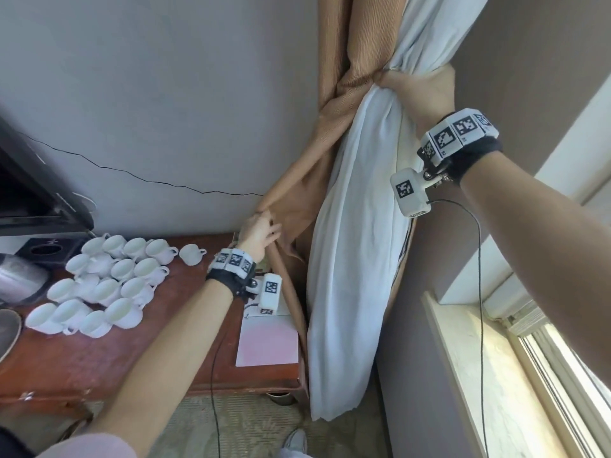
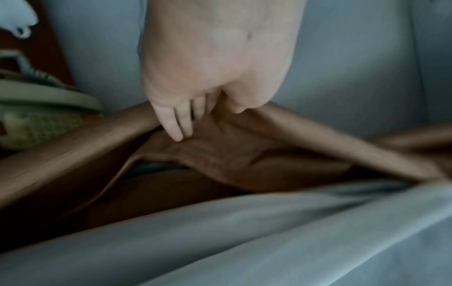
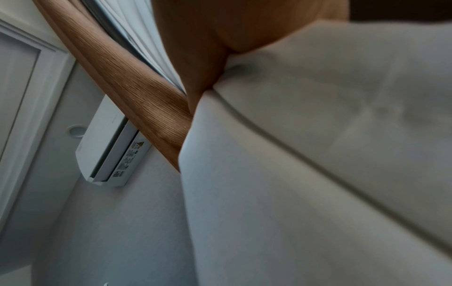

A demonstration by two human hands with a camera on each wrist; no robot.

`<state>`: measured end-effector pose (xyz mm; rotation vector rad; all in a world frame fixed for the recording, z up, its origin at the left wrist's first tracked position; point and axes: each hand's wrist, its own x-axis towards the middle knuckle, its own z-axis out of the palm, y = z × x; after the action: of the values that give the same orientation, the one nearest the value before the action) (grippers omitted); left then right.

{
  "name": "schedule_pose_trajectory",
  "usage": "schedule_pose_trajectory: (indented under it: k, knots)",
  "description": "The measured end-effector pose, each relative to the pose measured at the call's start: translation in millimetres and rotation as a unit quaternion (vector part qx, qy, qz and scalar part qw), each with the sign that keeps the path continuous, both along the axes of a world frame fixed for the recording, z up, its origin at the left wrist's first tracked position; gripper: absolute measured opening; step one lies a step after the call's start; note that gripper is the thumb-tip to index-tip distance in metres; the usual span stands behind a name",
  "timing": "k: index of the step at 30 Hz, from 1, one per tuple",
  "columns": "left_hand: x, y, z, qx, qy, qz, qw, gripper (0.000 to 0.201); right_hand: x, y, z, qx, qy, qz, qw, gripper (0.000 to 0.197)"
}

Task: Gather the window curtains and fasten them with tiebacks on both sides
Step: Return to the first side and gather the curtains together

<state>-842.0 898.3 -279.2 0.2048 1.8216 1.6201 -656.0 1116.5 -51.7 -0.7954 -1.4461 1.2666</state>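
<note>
My forearms are bare. Each wrist wears a black strap (image 1: pixel 481 157) topped by a band of white blocks (image 1: pixel 458 132) printed with black-and-white square markers. A white camera box (image 1: pixel 409 193) bearing its own marker hangs from each strap on a small metal joint, and a thin black cable (image 1: pixel 481 276) trails from it. A pale pink sleeve (image 1: pixel 89 449) shows at lower left.

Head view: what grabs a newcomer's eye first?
The curtain, white lining bunched mid-frame, cinched by the right hand up high. Lower, the left hand pinches its tan edge beside the wall. At left, white cups crowd a wooden table.
</note>
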Motion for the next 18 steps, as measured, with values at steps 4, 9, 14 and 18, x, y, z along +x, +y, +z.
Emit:
schedule_pose_trajectory:
  k: [4,9,14,18]
  knots:
    - [-5,43,-41,-0.143,0.311,-0.072,0.937,0.089,2,-4,-1,0.003,0.001,0.002,1.0,0.087]
    - [-3,71,-52,-0.338,0.483,-0.049,0.806,0.1,7,0,-1,0.009,-0.003,-0.002,1.0,0.078]
    - [-21,76,-44,-0.186,0.432,-0.074,0.879,0.041,10,13,-4,0.013,-0.006,-0.014,1.0,0.075]
    - [-17,45,-24,-0.106,0.24,-0.174,0.949,0.025,6,31,-4,0.005,-0.02,-0.044,0.999,0.082]
